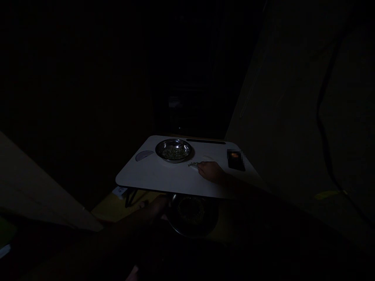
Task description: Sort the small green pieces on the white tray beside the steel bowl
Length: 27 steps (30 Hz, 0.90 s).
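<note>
My right hand [212, 171] lies low over a small white-topped table [140, 175], fingers closed around a thin pale piece [193, 166] whose kind I cannot make out. Small green bits lie along that piece on the tabletop. To its left stands a shiny steel bowl [188, 150] holding many chopped-looking green bits. Below the table's near edge, my left hand [158, 205] is at the rim of a second, darker metal bowl [193, 235], its fingers closed at the side. Dim contents show inside that bowl. Deep shadow hides much of the left hand.
A half-round protractor-like shape [144, 155] marks the table's left side. On the right lies a dark phone-like object [236, 164], partly pixelated. A dark slot [206, 141] runs along the far edge. A wall [287, 117] rises at right, and a dark table leg [129, 198] shows below.
</note>
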Tool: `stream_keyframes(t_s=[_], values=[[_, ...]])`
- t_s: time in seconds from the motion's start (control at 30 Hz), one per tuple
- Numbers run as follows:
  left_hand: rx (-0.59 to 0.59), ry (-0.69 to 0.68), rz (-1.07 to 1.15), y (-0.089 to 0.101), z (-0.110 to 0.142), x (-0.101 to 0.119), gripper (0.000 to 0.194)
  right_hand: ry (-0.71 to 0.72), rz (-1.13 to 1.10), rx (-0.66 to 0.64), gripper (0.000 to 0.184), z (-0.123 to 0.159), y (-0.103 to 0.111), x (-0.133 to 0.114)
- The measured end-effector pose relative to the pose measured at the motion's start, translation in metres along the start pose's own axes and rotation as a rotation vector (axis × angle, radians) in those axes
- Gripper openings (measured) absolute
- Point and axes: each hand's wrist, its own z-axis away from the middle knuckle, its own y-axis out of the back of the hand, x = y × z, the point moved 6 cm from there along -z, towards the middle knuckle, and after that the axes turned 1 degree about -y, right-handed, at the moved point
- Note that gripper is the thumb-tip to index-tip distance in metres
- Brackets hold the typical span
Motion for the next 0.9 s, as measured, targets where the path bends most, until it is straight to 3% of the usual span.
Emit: stream_keyframes(t_s=[0.57,0.9], values=[[0.052,0.024,-0.007,0.007,0.004,-0.003,0.008,0.093,-0.046,0.016,0.027,-0.007,-0.001,-0.015],[0.077,0.057,-0.038,0.004,0.012,0.005,0.007,0.197,-0.123,0.027,0.025,0.009,0.004,-0.035]])
